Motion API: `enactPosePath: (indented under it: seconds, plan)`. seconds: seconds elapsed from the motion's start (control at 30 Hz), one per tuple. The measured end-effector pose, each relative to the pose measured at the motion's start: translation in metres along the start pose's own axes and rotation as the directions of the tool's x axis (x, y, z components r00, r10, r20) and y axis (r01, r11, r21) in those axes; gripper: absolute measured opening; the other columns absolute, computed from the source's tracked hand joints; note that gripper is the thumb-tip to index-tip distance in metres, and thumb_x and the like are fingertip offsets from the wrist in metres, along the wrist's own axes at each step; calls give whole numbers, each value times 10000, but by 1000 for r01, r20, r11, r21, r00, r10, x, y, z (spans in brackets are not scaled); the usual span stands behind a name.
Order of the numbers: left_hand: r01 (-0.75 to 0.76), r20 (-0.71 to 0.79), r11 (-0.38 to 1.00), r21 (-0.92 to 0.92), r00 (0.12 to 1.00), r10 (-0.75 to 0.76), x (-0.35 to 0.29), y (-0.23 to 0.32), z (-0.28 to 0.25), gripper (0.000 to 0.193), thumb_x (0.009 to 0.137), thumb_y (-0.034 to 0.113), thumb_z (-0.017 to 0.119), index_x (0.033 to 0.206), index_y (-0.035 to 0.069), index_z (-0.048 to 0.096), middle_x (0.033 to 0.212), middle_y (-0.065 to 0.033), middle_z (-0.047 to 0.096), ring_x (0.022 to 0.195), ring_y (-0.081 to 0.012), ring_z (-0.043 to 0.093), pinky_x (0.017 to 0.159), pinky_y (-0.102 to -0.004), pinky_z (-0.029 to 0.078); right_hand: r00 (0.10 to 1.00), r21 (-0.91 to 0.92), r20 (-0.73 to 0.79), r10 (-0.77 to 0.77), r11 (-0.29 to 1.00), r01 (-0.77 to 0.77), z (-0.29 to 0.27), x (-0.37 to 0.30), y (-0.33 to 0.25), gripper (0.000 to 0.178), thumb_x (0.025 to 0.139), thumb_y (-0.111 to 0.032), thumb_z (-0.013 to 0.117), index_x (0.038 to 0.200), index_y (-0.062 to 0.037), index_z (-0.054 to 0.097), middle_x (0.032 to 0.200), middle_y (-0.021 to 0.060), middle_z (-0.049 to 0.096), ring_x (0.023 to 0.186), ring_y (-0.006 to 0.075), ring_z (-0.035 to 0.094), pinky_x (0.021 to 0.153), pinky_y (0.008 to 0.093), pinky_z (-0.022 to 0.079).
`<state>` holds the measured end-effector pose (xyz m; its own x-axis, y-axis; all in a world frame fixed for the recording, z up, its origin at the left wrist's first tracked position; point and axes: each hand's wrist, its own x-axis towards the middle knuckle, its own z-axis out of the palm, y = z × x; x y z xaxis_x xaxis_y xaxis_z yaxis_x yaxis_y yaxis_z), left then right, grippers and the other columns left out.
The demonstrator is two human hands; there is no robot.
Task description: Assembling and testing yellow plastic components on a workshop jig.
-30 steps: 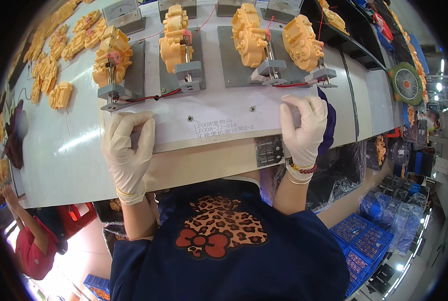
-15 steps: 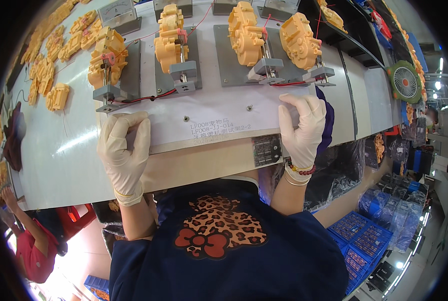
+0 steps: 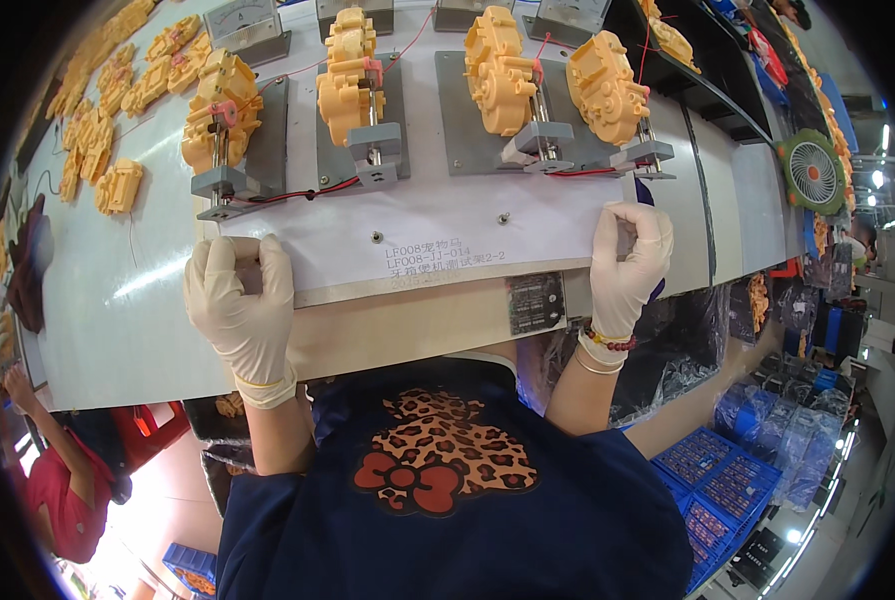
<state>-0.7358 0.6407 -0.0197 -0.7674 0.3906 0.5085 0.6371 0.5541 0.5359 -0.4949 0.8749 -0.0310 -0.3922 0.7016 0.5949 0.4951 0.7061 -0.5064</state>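
Observation:
My left hand, in a white glove, sits at the front left corner of a white fixture board. Its fingers curl in toward the thumb, and I see nothing between them. My right hand, gloved likewise and with a beaded bracelet, is by the board's front right corner, its fingers also curled in and apparently holding nothing. On the board stand yellow plastic gearboxes on grey plates with metal clamps and red wires. Two small toggle switches poke up near its front.
Loose yellow gearboxes lie on the table's left side. Analog meters line the back. At right are a black shelf and a green fan. Blue crates stand low at right. Another person is at far left.
Both hands have drawn outward, the left one a little to the left and the right one to the right, away from the board's middle. The gearboxes stay on their plates.

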Motion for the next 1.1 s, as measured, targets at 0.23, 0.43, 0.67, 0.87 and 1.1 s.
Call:
enactPosePath:
  seconds: [0.23,0.43,0.67,0.87,1.1]
  plan:
    - [6,-26,1000,28,1000,-5,2,10,-5,172,750,36,755,721,66,588,710,-36,549,698,-221,540,660,-352,441,992,-70,-101,-78,995,71,2,3,-18,205,767,23,721,943,-74,682,882,47,610,842,238,561,772,356,449]
    - [-320,191,939,-128,921,340,-5,56,23,138,795,136,781,832,124,649,748,-35,568,744,-279,565,726,-422,448,930,145,232,-283,956,255,28,4,-66,191,775,-103,737,937,-121,639,874,73,592,855,293,571,738,408,410]
    - [-263,226,947,-183,926,301,-7,51,23,132,815,149,769,837,119,642,768,-55,576,775,-296,571,733,-417,451,929,97,177,-325,945,312,29,5,-65,178,770,-100,734,903,-125,619,815,65,571,773,298,563,683,420,404]
    - [-113,105,992,-50,988,118,-6,14,-17,160,911,91,686,1033,-13,684,996,-124,689,963,-262,632,921,-364,483,942,398,-8,-334,863,310,12,4,-94,246,735,-94,745,969,-76,672,841,85,618,746,298,602,680,398,469]
    - [81,234,996,-49,970,-67,-4,-26,-6,254,978,204,657,865,-20,614,815,-81,596,745,-194,558,711,-353,474,912,357,121,-392,874,329,53,-7,-101,188,820,-195,668,755,-74,539,781,82,522,787,276,555,675,390,466]
